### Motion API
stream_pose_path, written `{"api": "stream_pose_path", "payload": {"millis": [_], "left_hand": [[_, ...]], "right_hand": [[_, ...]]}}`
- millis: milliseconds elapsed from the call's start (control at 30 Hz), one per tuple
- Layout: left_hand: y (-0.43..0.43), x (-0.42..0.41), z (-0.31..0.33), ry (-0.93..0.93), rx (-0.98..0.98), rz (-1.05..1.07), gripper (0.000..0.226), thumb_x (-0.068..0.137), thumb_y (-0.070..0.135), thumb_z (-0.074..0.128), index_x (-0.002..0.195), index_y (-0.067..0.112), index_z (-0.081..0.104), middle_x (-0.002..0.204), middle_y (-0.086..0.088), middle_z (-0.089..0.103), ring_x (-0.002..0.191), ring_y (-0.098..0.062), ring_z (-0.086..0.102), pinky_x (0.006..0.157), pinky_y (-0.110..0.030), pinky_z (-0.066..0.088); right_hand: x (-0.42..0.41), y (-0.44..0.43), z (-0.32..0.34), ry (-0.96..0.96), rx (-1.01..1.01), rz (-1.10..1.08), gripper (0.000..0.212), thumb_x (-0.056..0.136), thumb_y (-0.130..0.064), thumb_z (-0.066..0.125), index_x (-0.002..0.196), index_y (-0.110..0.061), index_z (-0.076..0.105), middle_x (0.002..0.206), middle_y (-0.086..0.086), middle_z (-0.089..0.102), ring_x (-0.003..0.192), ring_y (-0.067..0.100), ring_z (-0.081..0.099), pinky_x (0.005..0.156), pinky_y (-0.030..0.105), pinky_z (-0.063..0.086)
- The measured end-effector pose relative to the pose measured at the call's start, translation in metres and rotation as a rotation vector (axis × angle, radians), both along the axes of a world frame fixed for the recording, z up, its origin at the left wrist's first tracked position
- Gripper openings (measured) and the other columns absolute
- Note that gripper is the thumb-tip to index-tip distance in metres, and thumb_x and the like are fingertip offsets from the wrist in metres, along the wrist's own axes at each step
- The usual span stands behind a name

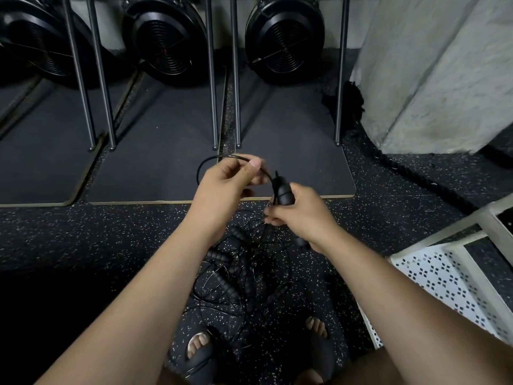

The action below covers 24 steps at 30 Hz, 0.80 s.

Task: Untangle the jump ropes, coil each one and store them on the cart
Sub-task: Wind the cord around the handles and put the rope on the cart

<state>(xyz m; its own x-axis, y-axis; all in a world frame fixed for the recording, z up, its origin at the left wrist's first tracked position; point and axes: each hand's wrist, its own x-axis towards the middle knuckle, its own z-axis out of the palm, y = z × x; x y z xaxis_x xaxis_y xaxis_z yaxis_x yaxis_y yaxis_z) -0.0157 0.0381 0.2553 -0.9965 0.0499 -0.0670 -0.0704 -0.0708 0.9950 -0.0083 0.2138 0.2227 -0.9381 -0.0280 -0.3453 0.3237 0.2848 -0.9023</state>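
Observation:
My right hand (301,211) grips the black handles (284,191) of a jump rope, held upright above the floor. My left hand (226,183) pinches that rope's thin black cable (211,160), which arcs in a loop from my fingers round to the handles. Below my hands a tangled pile of jump ropes (244,276) lies on the speckled floor, with several ribbed black handles and crossing thin cables. The white perforated cart (444,276) stands at the right, its shelf bare where it shows.
Three black fan machines (283,37) on dark mats (172,162) with metal rails stand ahead. A grey concrete pillar (433,65) rises at the upper right, a thick black rope (402,169) trailing from its base. My sandalled feet (200,348) are just behind the pile.

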Motion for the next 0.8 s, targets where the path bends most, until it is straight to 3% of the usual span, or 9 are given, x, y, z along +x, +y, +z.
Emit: {"api": "stream_pose_path", "payload": {"millis": [100,200,300,400,567,800], "left_hand": [[-0.001,-0.001,-0.015,-0.07,-0.166,-0.076,0.012,0.102,0.013,0.068,0.111,0.015,0.074,0.108,-0.005,0.078,0.096,-0.013,0.069,0.083,-0.032,0.05],[0.002,0.003,-0.036,-0.094,-0.387,-0.234,0.018,0.099,0.008,0.068,0.11,0.021,0.074,0.104,0.001,0.08,0.089,-0.011,0.068,0.086,-0.034,0.053],[0.008,0.007,-0.051,-0.077,-0.523,-0.319,0.012,0.1,0.019,0.072,0.108,0.027,0.075,0.099,0.01,0.079,0.088,-0.007,0.07,0.091,-0.033,0.056],[0.016,0.01,-0.055,-0.051,-0.588,-0.363,0.009,0.101,0.024,0.074,0.097,0.032,0.076,0.088,0.015,0.076,0.077,-0.001,0.064,0.079,-0.024,0.053],[0.023,0.016,-0.056,-0.07,-0.663,-0.406,0.009,0.099,0.026,0.075,0.094,0.034,0.076,0.089,0.008,0.079,0.082,-0.019,0.073,0.076,-0.034,0.059],[0.026,0.02,-0.055,-0.057,-0.773,-0.464,0.008,0.099,0.029,0.073,0.097,0.031,0.08,0.088,0.019,0.077,0.083,0.004,0.069,0.069,-0.01,0.049]], "right_hand": [[-0.002,0.003,0.009,0.064,0.004,-0.068,0.025,0.088,-0.002,0.082,0.102,-0.011,0.064,0.099,0.02,0.079,0.076,0.024,0.082,0.078,0.044,0.067],[-0.002,0.004,0.019,0.137,-0.003,-0.112,0.027,0.087,-0.007,0.086,0.101,-0.01,0.064,0.087,0.013,0.08,0.075,0.025,0.081,0.076,0.046,0.066],[0.003,0.002,0.038,0.19,-0.112,-0.137,0.026,0.089,-0.006,0.084,0.103,-0.007,0.063,0.081,0.013,0.08,0.074,0.026,0.08,0.072,0.043,0.065],[0.009,0.003,0.062,0.256,-0.269,-0.189,0.026,0.09,0.0,0.082,0.107,0.001,0.063,0.085,0.018,0.079,0.073,0.027,0.077,0.066,0.034,0.061],[0.019,0.01,0.085,0.366,-0.411,-0.225,0.023,0.092,0.001,0.079,0.107,-0.003,0.062,0.092,0.021,0.079,0.074,0.026,0.075,0.068,0.031,0.059],[0.019,0.021,0.1,0.423,-0.574,-0.309,0.022,0.095,0.002,0.074,0.11,-0.003,0.06,0.094,0.021,0.078,0.074,0.021,0.073,0.067,0.028,0.057]]}}
